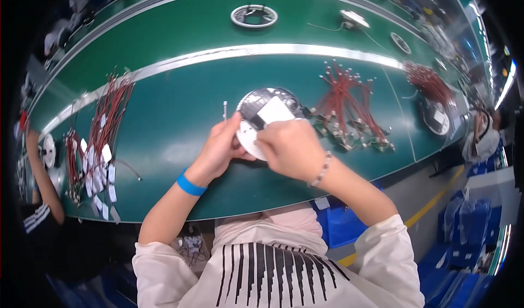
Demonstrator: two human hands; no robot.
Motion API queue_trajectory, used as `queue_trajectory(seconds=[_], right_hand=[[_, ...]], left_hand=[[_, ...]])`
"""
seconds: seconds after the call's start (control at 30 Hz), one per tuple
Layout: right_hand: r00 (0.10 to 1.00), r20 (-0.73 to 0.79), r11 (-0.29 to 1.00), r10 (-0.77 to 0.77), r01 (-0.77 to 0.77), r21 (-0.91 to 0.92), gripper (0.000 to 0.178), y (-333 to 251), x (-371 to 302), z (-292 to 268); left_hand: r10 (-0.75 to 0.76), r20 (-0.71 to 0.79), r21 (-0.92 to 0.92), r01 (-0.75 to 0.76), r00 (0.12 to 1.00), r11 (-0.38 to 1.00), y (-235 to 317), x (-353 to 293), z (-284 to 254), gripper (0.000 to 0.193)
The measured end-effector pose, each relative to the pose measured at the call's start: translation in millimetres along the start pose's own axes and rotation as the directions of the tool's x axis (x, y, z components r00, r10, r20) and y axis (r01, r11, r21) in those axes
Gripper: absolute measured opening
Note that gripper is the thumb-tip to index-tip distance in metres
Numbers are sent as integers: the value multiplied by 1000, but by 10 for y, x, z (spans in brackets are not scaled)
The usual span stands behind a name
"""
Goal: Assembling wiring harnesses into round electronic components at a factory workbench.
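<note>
Evidently, the left hand [218,145] clamps a round white-and-silver housing [248,140] by its edge above the dark green surface [174,117]; the right hand [295,148] curls over it (whether pinching anything, I cannot tell). Best keep that hold steady, working gently.

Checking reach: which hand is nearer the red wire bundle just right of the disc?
Right: the right hand is just left of the bundle; the left hand is farther left, gripping the disc.
</note>
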State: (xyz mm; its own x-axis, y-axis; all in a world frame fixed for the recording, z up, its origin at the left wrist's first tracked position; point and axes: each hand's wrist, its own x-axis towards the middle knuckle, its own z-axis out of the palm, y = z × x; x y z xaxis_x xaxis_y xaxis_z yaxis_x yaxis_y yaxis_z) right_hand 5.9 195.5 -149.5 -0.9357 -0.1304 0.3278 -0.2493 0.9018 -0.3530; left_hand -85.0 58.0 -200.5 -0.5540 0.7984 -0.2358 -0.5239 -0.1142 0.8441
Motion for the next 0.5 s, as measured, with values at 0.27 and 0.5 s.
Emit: queue_trajectory(seconds=[0.27,0.5], right_hand=[[993,19,976,117,-119,181,7,52,-64,-74],[1000,-12,1000,3,-4,-31,9,-31,-76,-61]], left_hand=[[16,91,155,-30,996,987,53,-62,-1,30],[46,52,129,-52,998,990,24,-69,31,27]])
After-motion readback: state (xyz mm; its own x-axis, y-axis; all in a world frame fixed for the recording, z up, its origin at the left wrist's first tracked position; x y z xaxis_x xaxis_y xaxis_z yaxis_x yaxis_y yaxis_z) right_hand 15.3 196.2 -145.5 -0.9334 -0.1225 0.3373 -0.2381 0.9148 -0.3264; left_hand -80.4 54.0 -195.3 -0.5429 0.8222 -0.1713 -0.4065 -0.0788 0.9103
